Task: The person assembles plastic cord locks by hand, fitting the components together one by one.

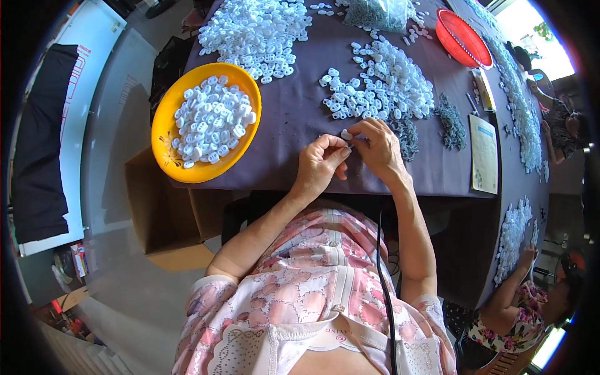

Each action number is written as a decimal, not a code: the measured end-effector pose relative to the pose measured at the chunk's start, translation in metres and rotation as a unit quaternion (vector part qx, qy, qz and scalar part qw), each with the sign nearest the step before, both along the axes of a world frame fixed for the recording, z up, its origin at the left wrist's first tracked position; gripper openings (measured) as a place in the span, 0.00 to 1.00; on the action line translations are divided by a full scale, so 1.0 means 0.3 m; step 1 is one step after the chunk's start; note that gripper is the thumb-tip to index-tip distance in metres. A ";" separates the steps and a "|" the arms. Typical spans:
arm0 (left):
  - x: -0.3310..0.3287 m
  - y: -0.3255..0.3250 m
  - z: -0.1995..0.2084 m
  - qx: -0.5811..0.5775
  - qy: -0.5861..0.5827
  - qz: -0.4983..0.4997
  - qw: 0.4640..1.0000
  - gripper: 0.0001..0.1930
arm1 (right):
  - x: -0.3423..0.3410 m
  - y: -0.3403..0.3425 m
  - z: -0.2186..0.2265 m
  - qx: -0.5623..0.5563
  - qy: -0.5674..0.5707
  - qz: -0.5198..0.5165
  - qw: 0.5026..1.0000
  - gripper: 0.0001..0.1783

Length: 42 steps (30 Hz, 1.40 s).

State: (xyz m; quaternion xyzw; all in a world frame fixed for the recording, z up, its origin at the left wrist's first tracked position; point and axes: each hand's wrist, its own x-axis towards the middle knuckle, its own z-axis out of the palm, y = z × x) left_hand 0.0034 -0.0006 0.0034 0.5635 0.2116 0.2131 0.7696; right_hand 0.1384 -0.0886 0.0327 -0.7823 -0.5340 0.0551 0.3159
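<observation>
Close together over the near edge of the table, both of my hands work with closed fingertips. A small white oval plastic piece (pixel 346 134) sits pinched in my right hand (pixel 379 149). My left hand (pixel 319 164) is closed too, thumb against forefinger, just under that piece; a tiny dark bit seems to show at its tips, too small to name. Beyond my fingers spreads a pile of similar white pieces (pixel 400 78). Small grey parts (pixel 407 139) lie heaped right beside my right hand, partly hidden by it.
At left, a yellow bowl (pixel 164 147) of white pieces overhangs the table edge, above a cardboard box (pixel 153 212). Farther off are a big white heap (pixel 250 34), a clear bag (pixel 378 14) and a red basket (pixel 459 40). A booklet (pixel 483 153) lies right. Two people sit along the right side.
</observation>
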 end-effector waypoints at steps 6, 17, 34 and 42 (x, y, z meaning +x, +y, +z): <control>0.003 0.000 -0.006 -0.020 -0.009 0.047 0.999 0.05 | -0.016 -0.027 0.017 0.014 -0.017 -0.044 0.999 0.12; 0.002 0.002 0.002 -0.027 -0.014 0.040 0.999 0.05 | -0.040 0.024 -0.006 -0.002 -0.092 -0.017 0.996 0.09; 0.001 0.001 0.000 -0.013 -0.013 0.042 0.999 0.05 | 0.007 -0.006 0.016 0.119 0.221 -0.138 0.958 0.08; -0.001 0.004 0.006 -0.006 -0.006 0.026 1.000 0.05 | -0.061 -0.056 -0.038 0.116 0.490 -0.110 0.857 0.10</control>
